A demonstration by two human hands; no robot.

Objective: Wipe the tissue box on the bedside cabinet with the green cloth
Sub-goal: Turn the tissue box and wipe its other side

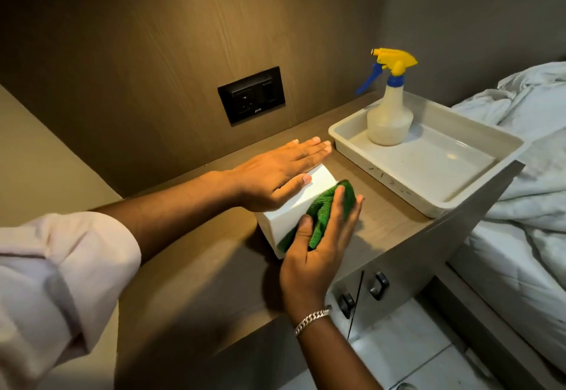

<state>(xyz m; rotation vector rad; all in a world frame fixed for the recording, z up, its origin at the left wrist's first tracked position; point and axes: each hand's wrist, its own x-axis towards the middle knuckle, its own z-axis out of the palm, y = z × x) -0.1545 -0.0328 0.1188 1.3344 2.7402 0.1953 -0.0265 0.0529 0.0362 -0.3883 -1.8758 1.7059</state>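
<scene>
On the wooden bedside cabinet (196,267) I see the white tissue box (272,224) left of the tray (428,203). My left hand (275,175) lies flat, fingers together, steadying its top; my right hand (318,255) presses the bunched green cloth (324,209) against its right side. Wiping is under way; next, I judge, the remaining faces.

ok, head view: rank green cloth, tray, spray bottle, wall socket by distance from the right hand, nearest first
1. green cloth: under the right hand, pressed on the tissue box.
2. tray: to its right, on the cabinet.
3. spray bottle: standing in the tray's far corner.
4. wall socket: on the back panel; too close to call with the bottle.
</scene>
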